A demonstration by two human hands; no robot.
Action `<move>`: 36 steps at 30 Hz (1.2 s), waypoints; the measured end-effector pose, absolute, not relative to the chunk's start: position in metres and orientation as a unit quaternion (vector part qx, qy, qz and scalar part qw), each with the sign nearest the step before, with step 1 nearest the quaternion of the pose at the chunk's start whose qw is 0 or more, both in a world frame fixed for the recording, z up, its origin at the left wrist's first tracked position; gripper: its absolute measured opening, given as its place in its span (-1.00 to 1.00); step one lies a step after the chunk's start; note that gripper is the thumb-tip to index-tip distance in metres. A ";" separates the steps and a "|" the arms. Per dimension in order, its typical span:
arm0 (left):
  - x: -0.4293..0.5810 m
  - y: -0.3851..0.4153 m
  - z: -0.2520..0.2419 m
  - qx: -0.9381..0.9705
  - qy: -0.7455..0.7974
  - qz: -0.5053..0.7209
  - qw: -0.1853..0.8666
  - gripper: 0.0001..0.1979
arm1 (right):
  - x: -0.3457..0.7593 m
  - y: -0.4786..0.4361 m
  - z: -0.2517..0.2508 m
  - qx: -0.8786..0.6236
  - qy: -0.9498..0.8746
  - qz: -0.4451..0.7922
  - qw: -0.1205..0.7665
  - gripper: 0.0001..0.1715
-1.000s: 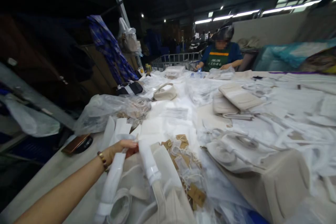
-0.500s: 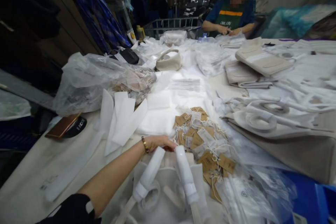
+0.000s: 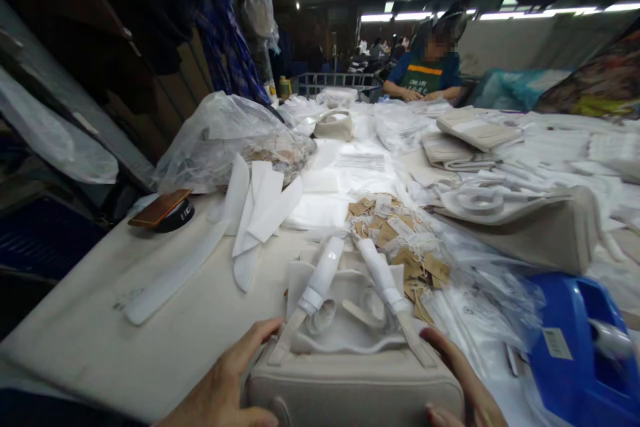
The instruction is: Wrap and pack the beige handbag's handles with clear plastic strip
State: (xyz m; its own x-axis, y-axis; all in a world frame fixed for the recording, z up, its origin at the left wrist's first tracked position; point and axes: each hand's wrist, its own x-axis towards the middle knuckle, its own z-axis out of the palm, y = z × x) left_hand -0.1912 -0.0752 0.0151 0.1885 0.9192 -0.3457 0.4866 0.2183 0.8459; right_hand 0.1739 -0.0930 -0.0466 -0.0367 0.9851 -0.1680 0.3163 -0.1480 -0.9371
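A beige handbag (image 3: 350, 383) stands at the near edge of the table, its two handles (image 3: 323, 273) wrapped in white foam and lying away from me. My left hand (image 3: 227, 387) grips the bag's left end, fingers curled against its side and top. The bag's right end is clasped by my right hand (image 3: 463, 380), fingers bent round the corner. White foam and paper packing lies inside the bag's open top.
Brown paper tags (image 3: 400, 243) with strings lie just beyond the bag. White foam strips (image 3: 260, 210), a phone on a tape roll (image 3: 163, 210) and a clear plastic sack (image 3: 235, 140) sit to the left. A blue tape dispenser (image 3: 580, 340) is at right. Across the table a person (image 3: 427, 70) works.
My left hand has come back from the handles to the bag's left end. My right hand has come into view on the right end. The bag sits closer to me.
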 end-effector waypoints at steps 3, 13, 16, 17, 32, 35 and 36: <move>-0.178 -0.081 0.001 0.622 0.551 0.253 0.495 -0.11 | 0.163 -0.088 -0.056 -0.579 -0.566 0.430 0.399 0.02; -0.162 -0.072 -0.017 0.642 0.543 0.321 0.435 -0.50 | 0.151 -0.073 -0.041 -0.570 -0.603 0.376 0.413 -0.29; -0.158 -0.070 -0.015 0.610 0.555 0.323 0.464 -0.45 | 0.151 -0.070 -0.035 -0.612 -0.607 0.368 0.349 -0.26; -0.156 -0.069 -0.015 0.604 0.559 0.321 0.469 -0.45 | 0.151 -0.068 -0.033 -0.615 -0.613 0.373 0.326 -0.31; -0.144 -0.054 -0.027 0.609 0.705 0.233 0.278 -0.50 | 0.139 -0.059 -0.056 -0.644 -0.578 0.403 0.298 -0.46; -0.121 -0.055 -0.017 0.744 0.607 0.272 0.056 -0.58 | 0.139 -0.059 -0.056 -0.646 -0.575 0.406 0.295 -0.45; -0.108 -0.052 -0.014 0.786 0.560 0.257 0.048 -0.65 | 0.139 -0.059 -0.057 -0.644 -0.577 0.406 0.296 -0.45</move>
State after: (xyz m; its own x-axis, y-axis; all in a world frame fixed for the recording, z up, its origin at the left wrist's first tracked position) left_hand -0.1081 -0.0515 -0.0137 0.2405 0.9053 0.3500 0.8557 -0.3680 0.3639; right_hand 0.1389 -0.0590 -0.0565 0.0042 0.9837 -0.1796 0.5029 -0.1573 -0.8499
